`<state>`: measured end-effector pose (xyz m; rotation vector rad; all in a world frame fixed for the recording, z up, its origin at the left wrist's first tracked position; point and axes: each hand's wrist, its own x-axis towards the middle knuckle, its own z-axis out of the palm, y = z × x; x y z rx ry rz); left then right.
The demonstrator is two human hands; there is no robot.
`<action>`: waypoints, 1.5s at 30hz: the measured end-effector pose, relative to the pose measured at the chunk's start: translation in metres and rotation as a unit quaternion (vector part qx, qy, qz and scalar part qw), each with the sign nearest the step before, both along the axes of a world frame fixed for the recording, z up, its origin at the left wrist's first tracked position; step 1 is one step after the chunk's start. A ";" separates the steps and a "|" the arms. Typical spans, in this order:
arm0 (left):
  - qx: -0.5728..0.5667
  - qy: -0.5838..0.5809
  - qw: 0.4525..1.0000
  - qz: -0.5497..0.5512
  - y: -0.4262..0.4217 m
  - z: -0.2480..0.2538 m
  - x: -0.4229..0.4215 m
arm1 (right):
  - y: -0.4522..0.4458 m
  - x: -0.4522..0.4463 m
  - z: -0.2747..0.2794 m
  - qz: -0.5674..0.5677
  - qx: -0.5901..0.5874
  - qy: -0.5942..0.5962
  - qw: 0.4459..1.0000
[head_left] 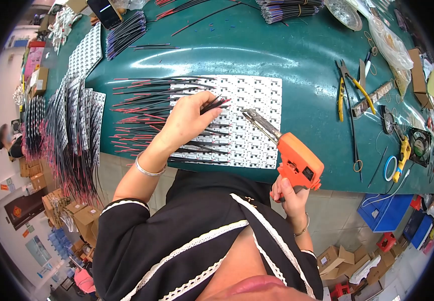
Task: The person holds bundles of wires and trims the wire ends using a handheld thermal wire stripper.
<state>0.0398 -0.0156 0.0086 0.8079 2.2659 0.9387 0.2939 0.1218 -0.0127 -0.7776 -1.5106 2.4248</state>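
My left hand (191, 119) is closed on a small bunch of black wires (214, 104) with red ends, over the left part of a white panel of small circuit boards (257, 125). Many more black and red wires (141, 108) lie across the panel's left side and stick out past its edge. In my right hand (289, 194) is an orange soldering gun (301, 159), my fingers wrapped round its handle. Its metal tip points up and left above the panel, a little to the right of the wire bunch.
Wired panels (76, 110) hang over the table's left edge. Wire bundles (126, 34) and a phone (104, 12) lie at the back left. Yellow-handled pliers (347, 83), a plastic bag (390, 42), blue tape (390, 168) and a fan (420, 145) are on the right.
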 end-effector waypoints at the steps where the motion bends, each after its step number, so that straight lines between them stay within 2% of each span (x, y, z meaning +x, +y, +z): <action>1: 0.021 0.029 0.999 -0.005 -0.001 -0.004 0.001 | 0.000 -0.001 0.001 0.001 0.002 -0.002 1.000; 3: 0.062 0.087 0.994 -0.016 -0.002 -0.015 0.002 | -0.001 -0.001 0.000 0.004 0.000 0.011 1.000; 6: 0.001 0.034 0.999 -0.016 0.000 -0.007 0.002 | -0.001 0.001 -0.003 0.013 0.003 0.016 1.000; 12: -0.033 0.023 0.999 -0.028 0.006 -0.008 -0.001 | -0.001 0.005 -0.012 0.035 0.007 0.016 0.999; 19: -0.021 0.067 0.996 -0.052 0.007 -0.016 0.000 | -0.005 -0.007 0.002 0.005 0.003 -0.033 0.999; 34: -0.045 0.108 0.991 -0.064 0.012 -0.016 0.004 | -0.003 -0.009 0.000 0.032 0.034 -0.042 0.998; 42: -0.064 0.111 0.988 -0.081 0.013 -0.013 0.000 | -0.004 -0.005 0.000 0.007 -0.019 -0.017 1.000; 45: -0.030 0.108 0.988 -0.108 0.013 -0.015 -0.004 | -0.002 0.001 -0.006 0.016 -0.022 -0.012 1.000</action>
